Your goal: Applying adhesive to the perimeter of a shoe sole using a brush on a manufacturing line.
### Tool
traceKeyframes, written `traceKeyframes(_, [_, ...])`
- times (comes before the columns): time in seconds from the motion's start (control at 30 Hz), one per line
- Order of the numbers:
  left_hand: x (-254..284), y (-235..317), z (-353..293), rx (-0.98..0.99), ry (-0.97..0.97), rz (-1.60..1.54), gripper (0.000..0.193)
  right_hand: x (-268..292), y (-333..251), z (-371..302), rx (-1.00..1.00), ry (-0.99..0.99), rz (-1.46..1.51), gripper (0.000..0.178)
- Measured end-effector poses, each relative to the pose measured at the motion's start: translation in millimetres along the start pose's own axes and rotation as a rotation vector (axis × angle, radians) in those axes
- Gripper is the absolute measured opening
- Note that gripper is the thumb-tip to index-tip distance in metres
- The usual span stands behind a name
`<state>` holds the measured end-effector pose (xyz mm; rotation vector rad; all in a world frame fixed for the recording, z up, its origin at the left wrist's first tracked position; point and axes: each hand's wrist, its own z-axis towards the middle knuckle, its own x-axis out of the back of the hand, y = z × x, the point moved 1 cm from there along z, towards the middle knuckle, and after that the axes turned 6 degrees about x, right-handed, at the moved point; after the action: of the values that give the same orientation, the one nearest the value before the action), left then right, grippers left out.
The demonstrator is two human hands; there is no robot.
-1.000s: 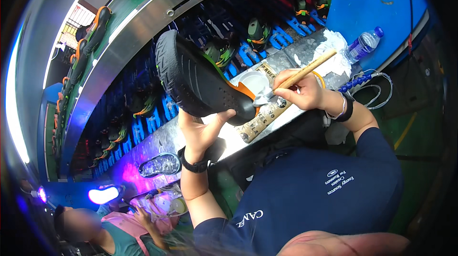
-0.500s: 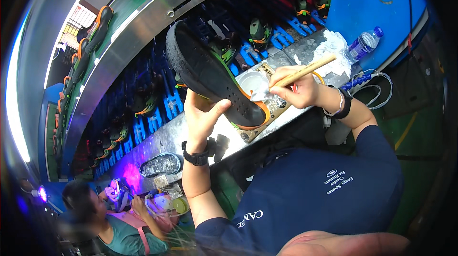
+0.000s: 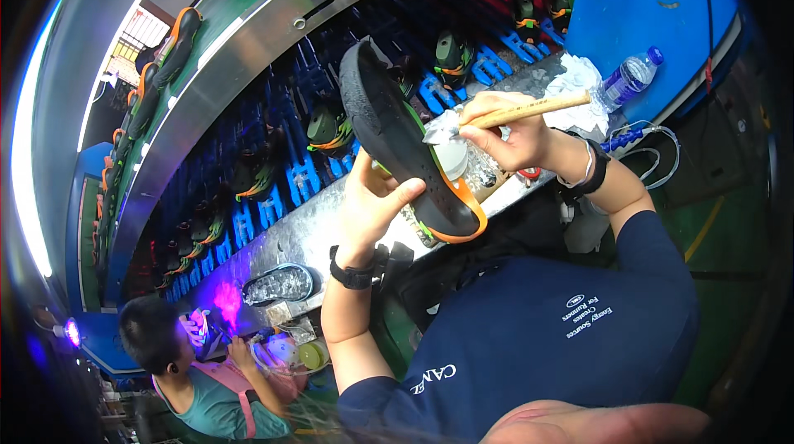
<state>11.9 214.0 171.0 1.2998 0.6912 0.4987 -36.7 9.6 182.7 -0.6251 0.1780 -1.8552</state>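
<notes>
My left hand (image 3: pixel 375 204) grips a black shoe sole (image 3: pixel 387 126) with an orange and green rim, thumb laid across its perforated inner face. The sole stands up at a slant, its orange-rimmed end lowest. In my right hand (image 3: pixel 514 140) is a brush (image 3: pixel 538 108) with a pale wooden handle, pinched between thumb and fingers. The brush's whitish head is at the sole's right edge, around mid-length; whether it touches is hard to tell. Behind the sole and below the brush, a white bowl (image 3: pixel 452 159) shows in part on the metal ledge.
Crumpled white paper (image 3: pixel 577 84) and a plastic bottle (image 3: pixel 635 76) stand toward the right, near a blue panel (image 3: pixel 662 22). Shoe parts on blue racks (image 3: pixel 298 175) line the far side. A green conveyor (image 3: pixel 217 18) carries soles. A co-worker (image 3: pixel 207 386) sits at lower left.
My left hand has shifted the sole rightward, and it now stands more upright. My right hand has raised the brush from beside the bowl to higher along the sole's edge.
</notes>
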Motion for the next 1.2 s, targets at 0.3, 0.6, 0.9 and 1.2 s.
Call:
traceKeyframes(0.3, [-10,6,-5,0.082,-0.048,0.031,0.065,8,3,15,0.021,0.058,-0.033,0.010])
traceKeyframes(0.6, [-23,9,6,0.167,-0.064,0.047,0.067,18,11,4,0.093,0.077,-0.071,0.009])
traceKeyframes(0.9, [-40,18,42,0.168,-0.025,0.107,0.049,93,-49,-33,-0.010,0.301,-0.121,0.005])
traceKeyframes(1.2, [-89,182,274,0.230,-0.098,-0.001,0.044,143,-97,-66,-0.056,0.751,-0.190,0.017])
